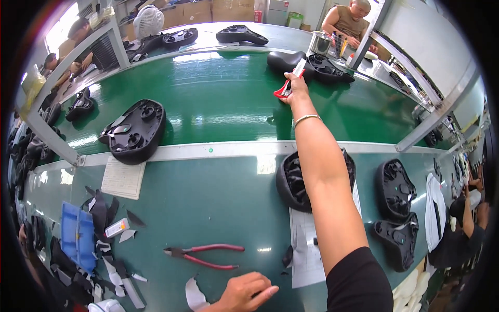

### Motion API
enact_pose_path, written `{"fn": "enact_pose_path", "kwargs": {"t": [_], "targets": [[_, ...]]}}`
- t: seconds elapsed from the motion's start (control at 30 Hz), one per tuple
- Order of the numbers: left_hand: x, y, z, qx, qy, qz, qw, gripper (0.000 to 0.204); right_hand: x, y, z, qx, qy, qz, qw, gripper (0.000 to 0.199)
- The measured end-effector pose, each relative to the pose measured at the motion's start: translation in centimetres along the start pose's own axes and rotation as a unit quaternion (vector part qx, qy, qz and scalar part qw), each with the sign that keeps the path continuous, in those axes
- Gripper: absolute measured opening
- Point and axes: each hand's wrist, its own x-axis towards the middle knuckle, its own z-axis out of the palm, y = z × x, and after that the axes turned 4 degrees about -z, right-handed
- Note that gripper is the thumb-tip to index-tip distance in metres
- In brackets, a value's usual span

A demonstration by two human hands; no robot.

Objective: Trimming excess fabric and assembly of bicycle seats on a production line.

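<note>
My right hand [296, 86] reaches far out over the green belt, its fingers wrapped round a red-handled tool [282, 92] with a pale end; its exact kind is unclear. Just past it lie a black bicycle saddle [283, 61], top up, and an upturned saddle [330, 68] with its hollow underside showing. My left hand [244, 292] rests low over the near table, loosely curled, with nothing visible in it. Above it lie red-handled diagonal cutters [205, 255], and beside it a white scrap [195, 294]. My right forearm partly covers another upturned saddle [291, 182].
A metal rail [218, 150] divides the table from the belt [218, 99]. Upturned saddles lie at left [138, 130] and right [396, 190]. A blue bin [78, 236] stands among dark scraps. Metal posts [442, 112] flank the belt. A co-worker [348, 23] sits across.
</note>
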Motion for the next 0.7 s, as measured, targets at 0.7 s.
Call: {"fn": "enact_pose_path", "kwargs": {"t": [0.7], "targets": [[0.2, 0.5, 1.5, 0.062, 0.066, -0.019, 0.996, 0.018, -10.0, -8.8, 1.2, 0.048, -0.101, -0.076, 0.991, 0.034]]}}
